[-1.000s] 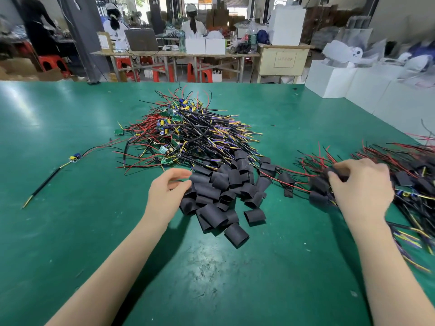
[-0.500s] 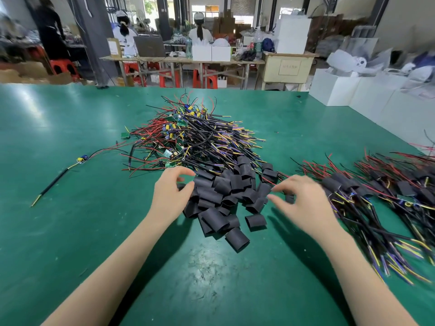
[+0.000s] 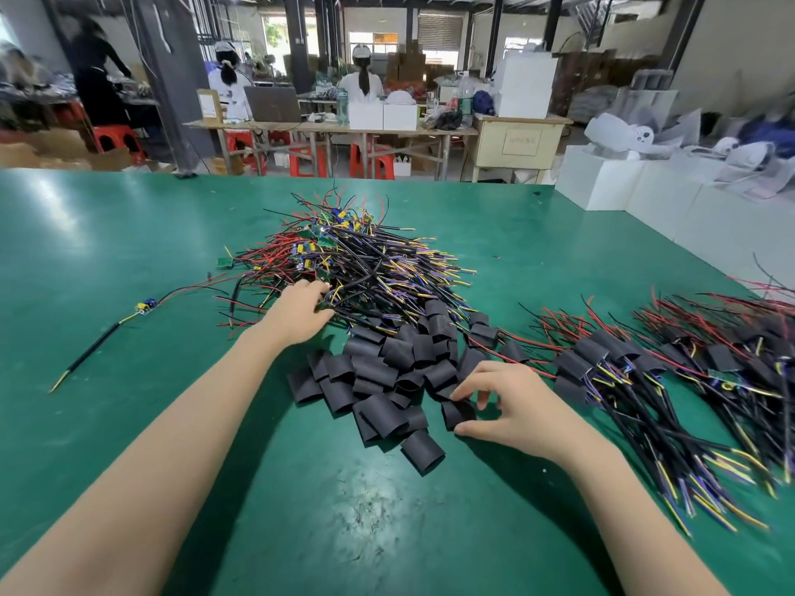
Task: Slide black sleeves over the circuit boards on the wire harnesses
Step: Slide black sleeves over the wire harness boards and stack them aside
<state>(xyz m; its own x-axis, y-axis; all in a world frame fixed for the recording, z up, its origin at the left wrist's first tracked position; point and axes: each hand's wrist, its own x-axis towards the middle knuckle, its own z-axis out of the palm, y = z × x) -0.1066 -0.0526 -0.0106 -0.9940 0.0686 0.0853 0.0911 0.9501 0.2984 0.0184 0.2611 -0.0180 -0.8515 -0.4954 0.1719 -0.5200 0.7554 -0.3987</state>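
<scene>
Left hand is reaching into the near edge of the tangled pile of bare wire harnesses, fingers curling among the wires; whether they are gripping one I cannot tell. Right hand is resting on the green tabletop with thumb and fingers spread around one black sleeve at the edge of the heap of sleeves. Sleeved harnesses are lying to the right.
</scene>
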